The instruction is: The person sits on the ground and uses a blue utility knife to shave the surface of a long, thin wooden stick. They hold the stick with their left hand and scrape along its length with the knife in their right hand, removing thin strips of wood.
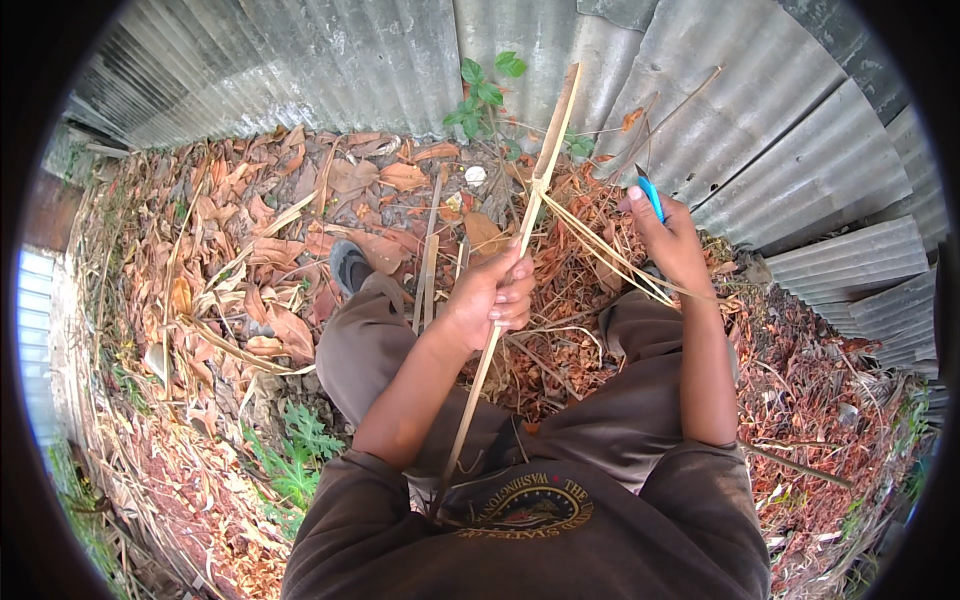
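Note:
My left hand (497,295) is closed around a long, pale split stick (558,125), which slants from my lap up toward the metal sheets. Above that hand, a pale fibre strip is wound around the stick in a knot (541,187). From it, several loose fibre ends (610,248) trail right and down, reaching below my right wrist. My right hand (668,235) grips a small blue tool (651,198) with a dark, pointed tip facing up. That tool is apart from the stick.
Rusty-grey corrugated metal sheets (330,70) stand along the far side and right. Dry leaves (285,335) and twigs cover the ground around my legs. Two thin split sticks (430,270) lie beside my left shoe (350,267). A green plant (298,450) grows at left.

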Motion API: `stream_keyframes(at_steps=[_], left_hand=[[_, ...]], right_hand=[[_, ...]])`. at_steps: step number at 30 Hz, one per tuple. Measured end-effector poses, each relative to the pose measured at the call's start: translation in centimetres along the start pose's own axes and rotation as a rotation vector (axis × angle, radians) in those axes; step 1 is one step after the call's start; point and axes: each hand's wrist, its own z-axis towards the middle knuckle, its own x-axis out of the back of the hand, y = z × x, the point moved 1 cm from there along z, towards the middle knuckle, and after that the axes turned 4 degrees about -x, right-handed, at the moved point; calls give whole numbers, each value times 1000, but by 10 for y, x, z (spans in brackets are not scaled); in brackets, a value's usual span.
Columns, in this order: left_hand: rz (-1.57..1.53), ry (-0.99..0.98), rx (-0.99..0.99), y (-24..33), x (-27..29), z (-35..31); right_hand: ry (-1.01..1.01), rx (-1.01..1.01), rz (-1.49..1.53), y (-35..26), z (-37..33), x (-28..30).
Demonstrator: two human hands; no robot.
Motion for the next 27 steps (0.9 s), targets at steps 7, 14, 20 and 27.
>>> stream_keyframes(at_steps=[7, 14, 20, 27], left_hand=[[-317, -156, 4, 13, 9, 6], [-364, -203, 16, 7, 6, 8], [-341, -154, 91, -6, 3, 8], [-190, -25, 87, -15, 0, 7]], right_hand=[[-68, 57, -719, 43, 1, 10], [-22, 414, -628, -2, -24, -53], [89, 478, -715, 1, -4, -59], [101, 502, -954, 0, 0, -56]])
